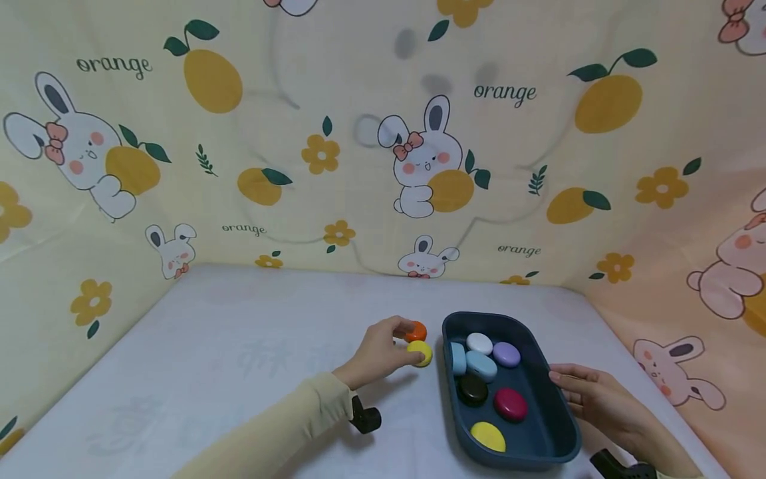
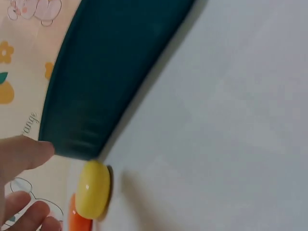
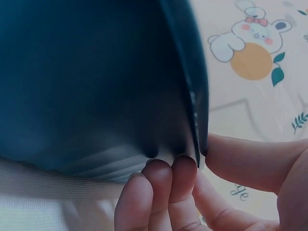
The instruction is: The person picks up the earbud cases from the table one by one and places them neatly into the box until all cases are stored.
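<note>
My left hand [image 1: 380,349] reaches to the left of a dark blue tray [image 1: 571,442], thumb and fingers spread apart around a smooth yellow disc [image 1: 420,352] and an orange disc [image 1: 415,330]. In the left wrist view the yellow disc [image 2: 94,190] lies on the cloth beside the orange disc [image 2: 79,216], with a gap between it and the fingertips [image 2: 41,154]. At the tray's right side, my right hand [image 1: 604,396] holds the wall. The right wrist view shows the thumb [image 3: 245,159] at the rim and curled fingers against the tray's [image 3: 96,96] other face.
Inside the tray are several rounded discs: white [image 1: 479,343], purple [image 1: 506,354], light blue [image 1: 481,366], black [image 1: 473,390], red [image 1: 510,404] and yellow [image 1: 488,436]. A white cloth [image 1: 239,372] covers the table. Patterned fabric [image 1: 335,86] stands around its back and sides.
</note>
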Demonstrator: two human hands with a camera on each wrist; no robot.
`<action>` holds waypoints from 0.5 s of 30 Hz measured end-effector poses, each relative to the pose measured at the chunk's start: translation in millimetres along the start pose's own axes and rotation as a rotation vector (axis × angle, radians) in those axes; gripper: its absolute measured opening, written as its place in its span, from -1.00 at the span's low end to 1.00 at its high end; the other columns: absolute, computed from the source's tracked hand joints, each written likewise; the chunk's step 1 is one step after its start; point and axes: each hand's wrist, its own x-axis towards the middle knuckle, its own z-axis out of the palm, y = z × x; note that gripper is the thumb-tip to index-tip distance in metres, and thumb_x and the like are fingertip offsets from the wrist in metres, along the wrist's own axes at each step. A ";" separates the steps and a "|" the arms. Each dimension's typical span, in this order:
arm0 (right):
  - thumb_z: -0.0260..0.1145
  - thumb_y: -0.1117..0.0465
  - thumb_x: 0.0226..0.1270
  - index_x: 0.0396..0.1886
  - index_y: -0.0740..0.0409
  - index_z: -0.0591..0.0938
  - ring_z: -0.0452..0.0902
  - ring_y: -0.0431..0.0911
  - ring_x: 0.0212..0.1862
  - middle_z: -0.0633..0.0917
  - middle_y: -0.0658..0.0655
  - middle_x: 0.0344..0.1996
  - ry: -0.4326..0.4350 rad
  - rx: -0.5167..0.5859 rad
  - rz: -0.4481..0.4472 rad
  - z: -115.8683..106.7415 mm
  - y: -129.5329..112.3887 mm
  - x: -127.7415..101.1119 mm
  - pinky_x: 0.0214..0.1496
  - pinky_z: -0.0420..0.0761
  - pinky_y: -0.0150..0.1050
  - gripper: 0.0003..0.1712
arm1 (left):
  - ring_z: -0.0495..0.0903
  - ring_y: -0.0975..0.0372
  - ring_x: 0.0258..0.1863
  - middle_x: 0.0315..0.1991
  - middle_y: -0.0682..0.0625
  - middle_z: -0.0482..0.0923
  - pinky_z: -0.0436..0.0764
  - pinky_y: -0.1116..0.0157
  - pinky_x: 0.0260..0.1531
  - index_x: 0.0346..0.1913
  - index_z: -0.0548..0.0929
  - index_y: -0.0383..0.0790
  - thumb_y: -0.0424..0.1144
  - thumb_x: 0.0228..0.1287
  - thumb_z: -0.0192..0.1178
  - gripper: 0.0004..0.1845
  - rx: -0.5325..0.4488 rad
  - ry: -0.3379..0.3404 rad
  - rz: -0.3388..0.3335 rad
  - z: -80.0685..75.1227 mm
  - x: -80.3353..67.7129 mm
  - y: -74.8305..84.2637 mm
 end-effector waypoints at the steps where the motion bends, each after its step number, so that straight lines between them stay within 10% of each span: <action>1: 0.26 0.05 0.45 0.10 0.21 0.61 0.59 0.02 -0.13 0.70 0.06 -0.14 0.005 0.000 0.000 0.2 0.1 0.0 -0.01 0.62 -0.09 -0.61 | 0.54 -0.01 0.02 0.01 -0.12 0.60 0.58 0.19 -0.09 0.11 0.56 -0.32 -0.21 0.09 0.47 -0.47 0.000 -0.003 -0.013 0.6 0.7 -2.2; 15: 0.27 0.04 0.44 0.12 0.19 0.60 0.60 0.01 -0.13 0.70 0.05 -0.14 0.033 -0.001 0.014 0.5 0.4 1.6 0.01 0.62 -0.05 -0.60 | 0.58 0.06 -0.07 0.00 -0.12 0.60 0.60 0.27 -0.04 0.08 0.57 -0.37 -0.26 0.03 0.52 -0.45 0.025 -0.030 -0.036 8.3 9.9 -14.8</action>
